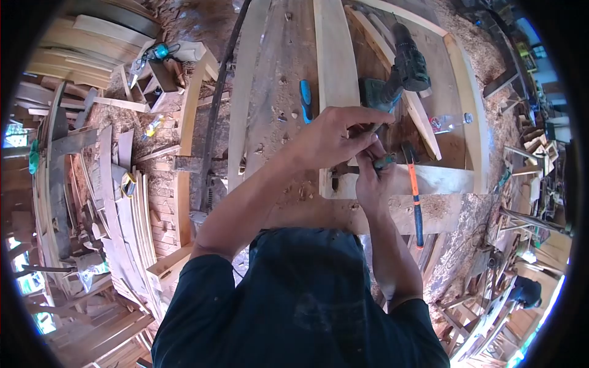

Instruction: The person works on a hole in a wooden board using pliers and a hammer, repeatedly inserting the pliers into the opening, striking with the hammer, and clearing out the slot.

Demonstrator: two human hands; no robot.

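My left hand (336,136) reaches over the wooden frame (399,181), fingers bent and pinched together near a thin dark piece; what they grip is mostly hidden. Just below it and almost touching, my right hand (373,181) is closed around a tool with a green handle (384,162), whose other end is hidden by the fingers. Right of that hand, a hammer (415,190) with an orange and black handle lies across the frame's near rail. Beyond the hands, a dark cordless drill (410,64) rests on the frame.
A blue-handled tool (305,101) lies on the workbench (279,132) left of the frame. Inside the frame's right side is a clear plastic bottle (449,122). Stacked boards (126,208) and a teal power tool (158,52) are at left. Another person (526,292) is at lower right.
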